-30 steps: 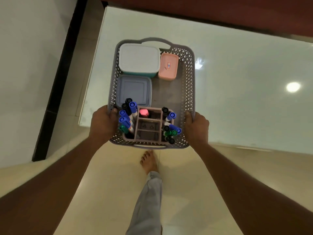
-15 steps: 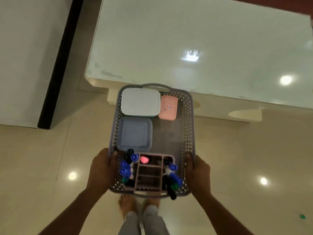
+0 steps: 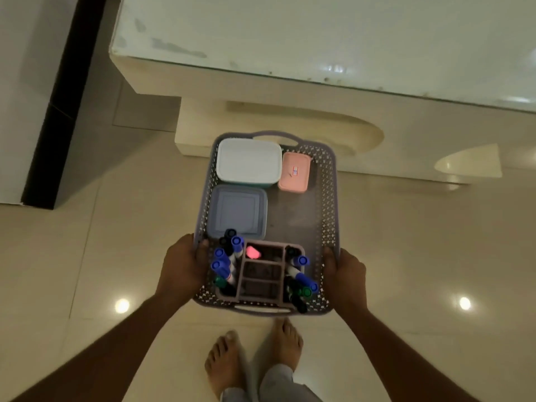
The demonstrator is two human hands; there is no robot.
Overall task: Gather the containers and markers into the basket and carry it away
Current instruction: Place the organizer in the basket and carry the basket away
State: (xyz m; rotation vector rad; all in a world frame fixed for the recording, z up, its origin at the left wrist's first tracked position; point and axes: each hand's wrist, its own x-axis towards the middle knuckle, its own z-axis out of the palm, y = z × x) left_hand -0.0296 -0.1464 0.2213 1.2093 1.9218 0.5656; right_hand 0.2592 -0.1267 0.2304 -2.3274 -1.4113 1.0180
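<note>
I hold a grey perforated basket (image 3: 329,198) in the air over the floor. My left hand (image 3: 181,266) grips its left rim and my right hand (image 3: 346,274) grips its right rim, both near the end closest to me. Inside lie a white-lidded container (image 3: 249,162), a small pink container (image 3: 294,175) and a blue-grey square container (image 3: 236,211). A pink divided holder (image 3: 262,275) at the near end carries blue, black and green markers (image 3: 223,264) on its left and right sides.
A pale glass-topped table (image 3: 290,39) with a cream base (image 3: 261,114) stands ahead, beyond the basket. A dark vertical strip (image 3: 58,105) runs along the wall at left. My bare feet (image 3: 255,358) stand on glossy beige floor tiles.
The basket has left the tabletop and come back toward me, now held over the floor in front of the table. Both hands keep their grip; my feet stand together.
</note>
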